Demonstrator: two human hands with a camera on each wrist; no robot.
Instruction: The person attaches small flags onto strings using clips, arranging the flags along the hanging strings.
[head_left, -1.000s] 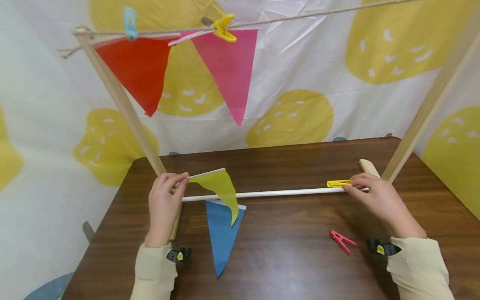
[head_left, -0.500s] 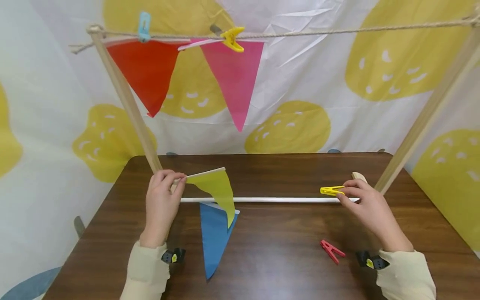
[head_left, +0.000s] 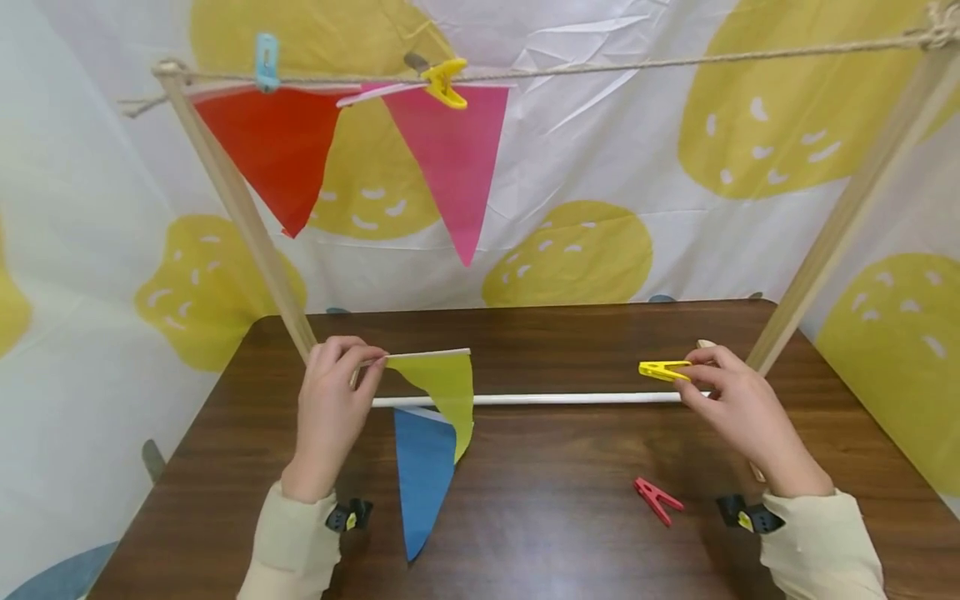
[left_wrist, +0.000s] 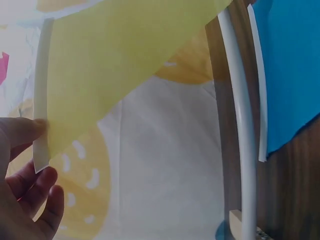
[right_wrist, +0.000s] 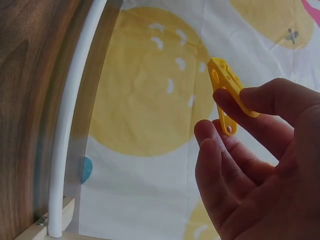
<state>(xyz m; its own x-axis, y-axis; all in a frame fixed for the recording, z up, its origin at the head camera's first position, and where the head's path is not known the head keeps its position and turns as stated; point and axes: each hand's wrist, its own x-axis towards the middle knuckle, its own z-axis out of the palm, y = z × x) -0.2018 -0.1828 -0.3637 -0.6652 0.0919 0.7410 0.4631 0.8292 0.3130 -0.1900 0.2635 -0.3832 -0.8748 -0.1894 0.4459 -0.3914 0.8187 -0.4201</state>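
My left hand [head_left: 333,408] pinches the white-edged top corner of a yellow-green pennant flag [head_left: 442,387], which hangs above the table. The left wrist view shows thumb and finger on the white strip of the pennant flag [left_wrist: 100,70]. At the right, my right hand [head_left: 742,408] holds a yellow clothespin [head_left: 660,370] between thumb and fingers. Seen from the right wrist, the clothespin [right_wrist: 226,90] points up and away from the palm. A blue pennant flag [head_left: 426,483] lies on the table, partly behind the yellow-green one. Nearer the right hand lies a red clothespin [head_left: 658,500].
A rope [head_left: 675,62] spans two wooden posts [head_left: 240,208]. From it hang a red pennant [head_left: 273,150] under a light blue clothespin [head_left: 266,62] and a pink pennant [head_left: 457,158] under another yellow clothespin [head_left: 444,83]. A white rod [head_left: 562,399] runs low between the posts.
The yellow-green pennant's top edge has levelled out and shifted slightly right with the left hand. The right hand keeps its hold on the clothespin. The head view has shifted a little.
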